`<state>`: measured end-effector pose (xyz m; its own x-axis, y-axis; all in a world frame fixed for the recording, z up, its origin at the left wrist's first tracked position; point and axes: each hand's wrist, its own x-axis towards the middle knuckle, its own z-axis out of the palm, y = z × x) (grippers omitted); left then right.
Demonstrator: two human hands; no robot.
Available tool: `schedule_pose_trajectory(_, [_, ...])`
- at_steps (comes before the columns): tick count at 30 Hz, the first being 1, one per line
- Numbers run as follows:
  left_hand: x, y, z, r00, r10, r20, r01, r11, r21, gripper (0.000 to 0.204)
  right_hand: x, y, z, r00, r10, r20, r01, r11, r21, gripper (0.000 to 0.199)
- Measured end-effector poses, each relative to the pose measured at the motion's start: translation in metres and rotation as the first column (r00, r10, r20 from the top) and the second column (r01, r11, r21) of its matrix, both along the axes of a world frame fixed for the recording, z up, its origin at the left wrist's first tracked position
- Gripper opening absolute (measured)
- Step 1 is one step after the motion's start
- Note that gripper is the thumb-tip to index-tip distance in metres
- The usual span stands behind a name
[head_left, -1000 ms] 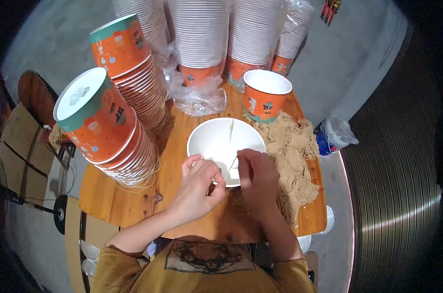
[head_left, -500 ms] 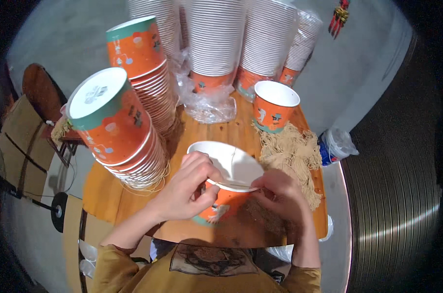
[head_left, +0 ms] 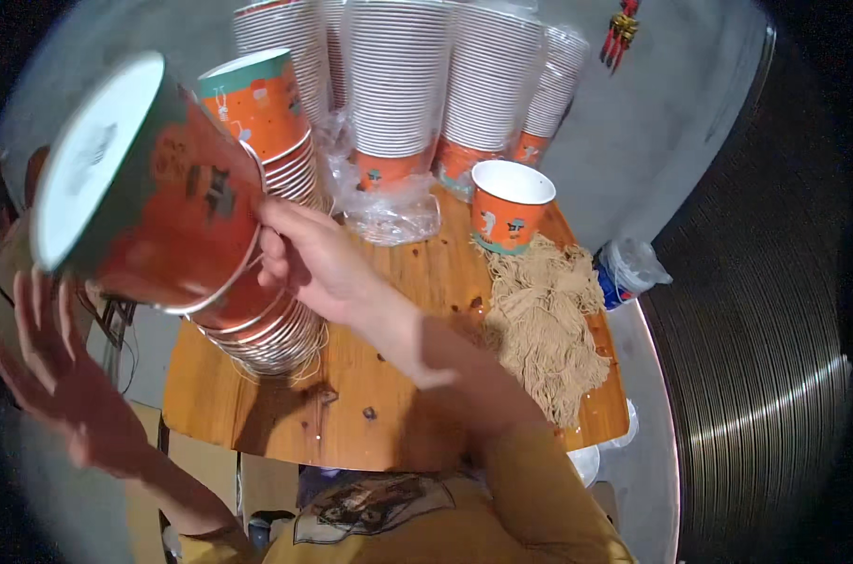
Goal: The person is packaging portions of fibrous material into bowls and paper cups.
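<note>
An orange paper bucket (head_left: 177,221) with a green band and white base hangs upside down, tilted, over the front left stack of nested buckets (head_left: 271,343). My right hand (head_left: 313,258), reaching across the table from the right, is closed on it near its rim. Beside its lower left edge my left hand (head_left: 64,385) is raised with fingers spread; whether the fingertips touch the base, I cannot tell. Thin tan strings (head_left: 304,367) trail around the foot of the stack. Behind it rises another stack of upside-down buckets (head_left: 262,108), partly hidden.
A wooden table (head_left: 417,310) bears a heap of tan strings (head_left: 548,329) on its right, with an upright orange bucket (head_left: 511,207) at the heap's far end. Tall plastic-wrapped bucket stacks (head_left: 398,85) line the back. Off the right edge stands a blue-and-white pail (head_left: 628,273).
The upright bucket held in both hands at the table's front is gone from there. An upside-down bucket is now in my right hand at the left stack. My left hand has moved left and opened.
</note>
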<state>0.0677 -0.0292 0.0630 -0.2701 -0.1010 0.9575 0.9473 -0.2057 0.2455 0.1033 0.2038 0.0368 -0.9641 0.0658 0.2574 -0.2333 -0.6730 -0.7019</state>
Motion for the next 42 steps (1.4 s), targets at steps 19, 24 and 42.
schedule_pose_trajectory(19, [-0.027,0.059,-0.097,0.872,0.484,-0.079,-0.434,0.686,-0.584,0.054,0.066,0.212,-0.087,0.554,-0.832,-0.019,0.414,0.256,0.874,0.047])
schedule_pose_trajectory(24, [0.01,0.091,-0.104,0.836,0.463,-0.295,-0.548,0.667,-0.505,0.043,0.091,0.285,-0.098,0.406,-0.893,-0.196,0.175,-0.134,0.975,0.024])
schedule_pose_trajectory(42, [0.056,0.19,-0.108,0.974,-0.198,-0.107,-0.007,0.449,-0.894,0.026,0.197,0.197,-0.127,0.651,-0.722,-0.233,-0.009,-0.314,0.95,0.012])
